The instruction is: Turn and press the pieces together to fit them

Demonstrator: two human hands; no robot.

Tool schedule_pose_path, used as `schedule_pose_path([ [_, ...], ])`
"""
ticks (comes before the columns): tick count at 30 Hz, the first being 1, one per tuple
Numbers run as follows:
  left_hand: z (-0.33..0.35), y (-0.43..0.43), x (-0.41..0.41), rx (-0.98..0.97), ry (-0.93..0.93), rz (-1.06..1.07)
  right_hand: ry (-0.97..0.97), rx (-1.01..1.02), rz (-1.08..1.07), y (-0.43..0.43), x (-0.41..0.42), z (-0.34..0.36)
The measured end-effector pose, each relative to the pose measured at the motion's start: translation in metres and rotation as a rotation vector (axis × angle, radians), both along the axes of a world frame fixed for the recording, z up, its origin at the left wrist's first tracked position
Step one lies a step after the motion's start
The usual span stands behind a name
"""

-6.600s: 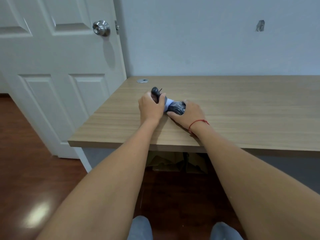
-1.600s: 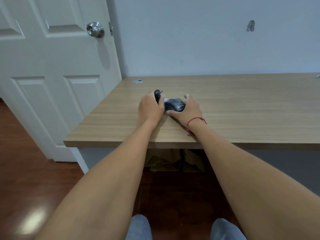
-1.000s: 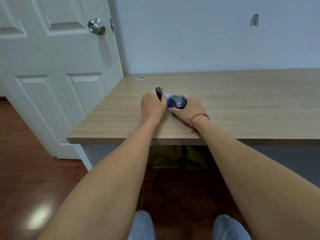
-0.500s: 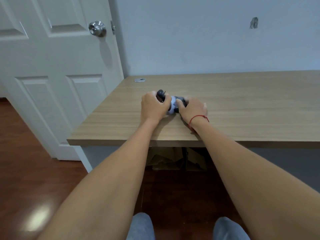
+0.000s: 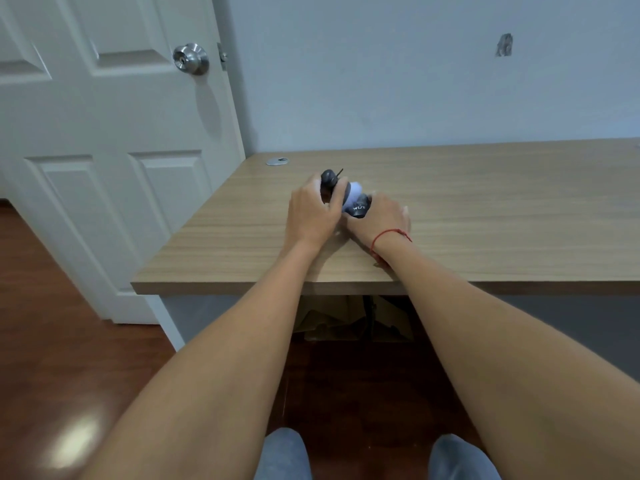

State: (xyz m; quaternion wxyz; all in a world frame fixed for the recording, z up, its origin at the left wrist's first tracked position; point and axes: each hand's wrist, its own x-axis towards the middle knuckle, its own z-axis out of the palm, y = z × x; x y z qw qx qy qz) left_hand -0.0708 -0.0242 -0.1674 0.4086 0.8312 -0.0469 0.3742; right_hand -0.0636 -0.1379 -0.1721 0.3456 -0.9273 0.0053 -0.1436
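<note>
**A:** What are the hands doing?

**B:** Both meet over one small object on the wooden counter [image 5: 485, 209]. The left hand [image 5: 311, 216] has its fingers curled round the dark grey end of a rolled pair of socks [image 5: 351, 200]. The right hand [image 5: 381, 218] grasps the other end, where a dark band carries white lettering. A pale, whitish part of the roll shows between the two hands.

**A:** Where does the roll sit?

**B:** It is at the counter's surface, toward the counter's left end and about midway between its front edge and the wall behind. I cannot tell whether it rests on the wood or is lifted a little. A thin dark thread sticks up from the end in the left hand.

**A:** Anything on the wrists?

**B:** A red string bracelet [image 5: 389, 237] circles the right wrist, just behind the roll.

**A:** What else lies near the socks?

**B:** Beyond them, at the counter's back left corner, a round silver cable grommet [image 5: 277, 161] is set into the wood. Left of the counter stands a white panelled door [image 5: 104, 150] with a silver knob [image 5: 191, 58]. Below the counter, cardboard [image 5: 332, 320] sits in shadow on a reddish wooden floor [image 5: 52, 358].
</note>
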Motion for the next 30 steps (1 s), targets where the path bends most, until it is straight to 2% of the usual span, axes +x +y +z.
schedule_pose_path([
  [5,-0.004,0.004,0.003,0.134,0.078,0.093,-0.059,0.148,0.059,-0.003,0.002,-0.001],
  [10,0.001,-0.006,-0.007,0.040,-0.114,-0.048,-0.135,0.185,0.065,-0.003,0.004,-0.001],
  [13,0.001,-0.009,-0.011,0.110,-0.162,-0.108,-0.128,0.198,0.074,-0.005,0.002,0.002],
  [18,-0.005,-0.001,0.001,0.184,0.002,0.016,-0.096,0.302,0.056,-0.007,0.002,0.001],
  [22,-0.002,-0.004,-0.001,0.081,-0.064,-0.056,-0.073,0.333,0.067,-0.008,0.003,0.000],
  [25,-0.002,-0.007,-0.005,0.094,-0.105,-0.128,-0.061,0.344,0.094,-0.007,0.003,-0.001],
  [27,-0.003,-0.004,-0.002,0.103,-0.052,-0.098,-0.064,0.331,0.108,-0.008,0.000,0.000],
  [30,-0.005,0.003,0.005,0.105,0.107,0.058,-0.069,0.320,0.140,-0.010,-0.004,0.003],
])
